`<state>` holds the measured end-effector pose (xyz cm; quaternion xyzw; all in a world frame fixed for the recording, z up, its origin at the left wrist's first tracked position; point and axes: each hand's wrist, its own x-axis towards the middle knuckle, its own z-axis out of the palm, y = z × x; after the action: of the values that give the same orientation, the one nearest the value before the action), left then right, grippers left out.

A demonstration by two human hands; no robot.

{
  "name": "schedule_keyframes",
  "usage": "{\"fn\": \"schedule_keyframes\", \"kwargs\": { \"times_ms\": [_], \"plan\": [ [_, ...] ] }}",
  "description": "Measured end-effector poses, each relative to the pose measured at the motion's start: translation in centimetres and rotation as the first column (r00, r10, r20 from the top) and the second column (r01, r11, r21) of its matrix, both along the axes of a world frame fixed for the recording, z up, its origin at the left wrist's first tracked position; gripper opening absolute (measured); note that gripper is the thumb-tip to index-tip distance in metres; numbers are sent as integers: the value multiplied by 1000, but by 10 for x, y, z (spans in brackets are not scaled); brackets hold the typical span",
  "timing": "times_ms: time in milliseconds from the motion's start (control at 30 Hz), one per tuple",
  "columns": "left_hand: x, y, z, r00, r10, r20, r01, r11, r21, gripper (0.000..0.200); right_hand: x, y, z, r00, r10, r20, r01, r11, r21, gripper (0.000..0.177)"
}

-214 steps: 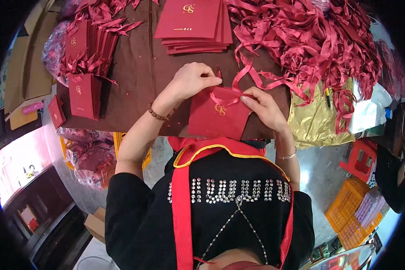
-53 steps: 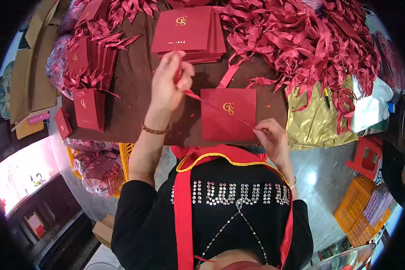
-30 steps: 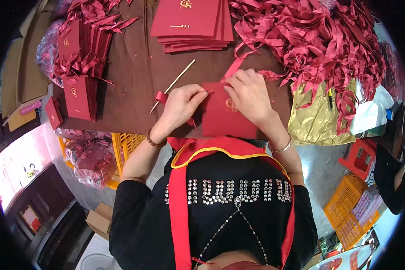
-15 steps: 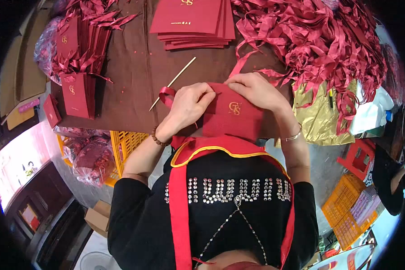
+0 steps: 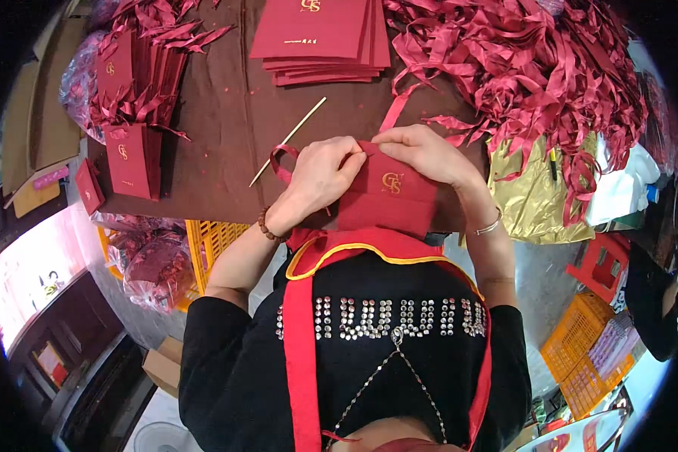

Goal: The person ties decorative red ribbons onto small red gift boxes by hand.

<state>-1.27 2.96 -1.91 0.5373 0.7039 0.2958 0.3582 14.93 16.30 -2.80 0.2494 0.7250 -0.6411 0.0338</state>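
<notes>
A red pouch with a gold logo [image 5: 392, 197] lies at the table's front edge, close to my body. My left hand [image 5: 322, 175] pinches its upper left corner, where a loop of red ribbon [image 5: 282, 160] sticks out. My right hand [image 5: 428, 154] holds the top edge with thumb and fingers pressed together, and another ribbon [image 5: 399, 105] runs up and away from there. Both hands are close together. What lies between the fingertips is hidden. A thin pale stick [image 5: 297, 132] rests on the brown cloth just beyond my left hand.
Stacked red pouches [image 5: 313, 34] lie at the back middle; more pouches [image 5: 133, 162] with ribbons stand at left. A big heap of red ribbons [image 5: 520, 68] fills the right, above gold plastic [image 5: 539, 196]. Orange crates [image 5: 580, 346] are on the floor; a co-worker's dark sleeve [image 5: 648, 301] shows at right.
Both hands stay on the pouch, with small finger shifts at its top edge. The ribbon loop by my left hand has changed shape slightly. The co-worker's arm has moved a little.
</notes>
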Motion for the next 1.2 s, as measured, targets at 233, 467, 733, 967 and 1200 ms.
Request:
{"fn": "schedule_keyframes", "kwargs": {
  "times_ms": [233,467,733,967,1200],
  "plan": [
    [-1,6,1,999,-30,-32,30,999,14,16,1,-4,-2,1000,-19,-23,20,999,38,31],
    [19,9,7,921,-37,-389,125,971,204,13,3,-11,1,999,-16,-37,20,996,88,28],
    [18,5,17,935,-28,-354,126,958,257,14,2,-17,20,998,-53,-23,57,976,210,28],
    [-9,13,22,995,-50,91,28,973,231,11,2,-27,33,992,-106,-74,122,959,258,21],
    [-39,45,13,900,-436,-14,434,891,134,19,2,-34,41,990,-100,-101,127,943,309,21]
  ]
}}
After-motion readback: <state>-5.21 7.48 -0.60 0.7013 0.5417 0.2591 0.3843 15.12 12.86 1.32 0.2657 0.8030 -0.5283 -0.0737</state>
